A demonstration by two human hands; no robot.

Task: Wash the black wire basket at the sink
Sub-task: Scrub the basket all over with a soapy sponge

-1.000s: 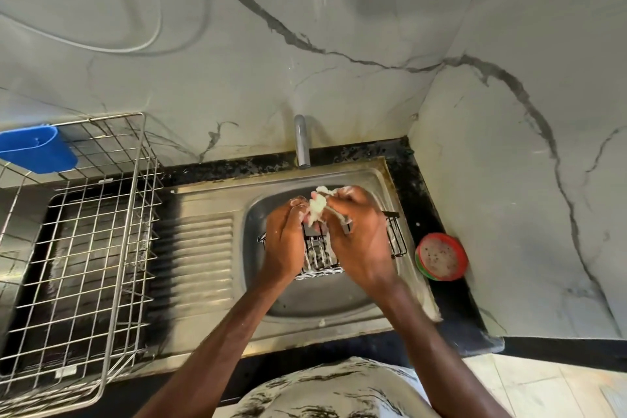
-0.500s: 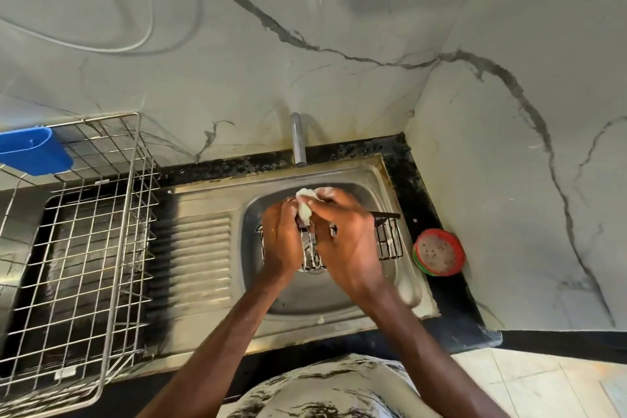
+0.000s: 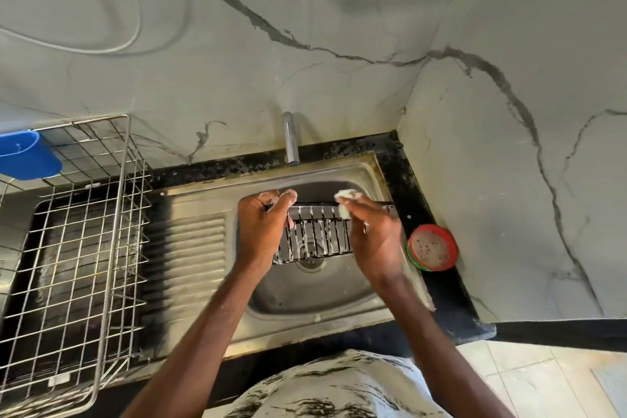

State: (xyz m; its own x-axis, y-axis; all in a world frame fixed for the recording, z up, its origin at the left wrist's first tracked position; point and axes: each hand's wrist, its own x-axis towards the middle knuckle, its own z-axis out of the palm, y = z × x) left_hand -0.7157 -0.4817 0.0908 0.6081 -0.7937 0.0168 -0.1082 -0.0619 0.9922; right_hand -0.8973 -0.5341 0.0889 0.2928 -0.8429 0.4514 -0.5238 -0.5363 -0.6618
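Two holds: left hand [image 3: 263,227] grips black wire basket [image 3: 317,237] above sink [image 3: 298,302], right hand [image 3: 376,237] pinches white sponge [image 3: 344,201]

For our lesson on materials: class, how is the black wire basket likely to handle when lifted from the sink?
Probably stiff: the basket holds its boxy shape with the left hand gripping one end. Likely light, being mostly open wire. Possibly slippery: white suds streak its bars.

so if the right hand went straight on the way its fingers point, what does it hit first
Probably the black wire basket: the right hand pinches a white soapy pad at its far rim. Past that lies the back wall of the sink, though depth is unclear.
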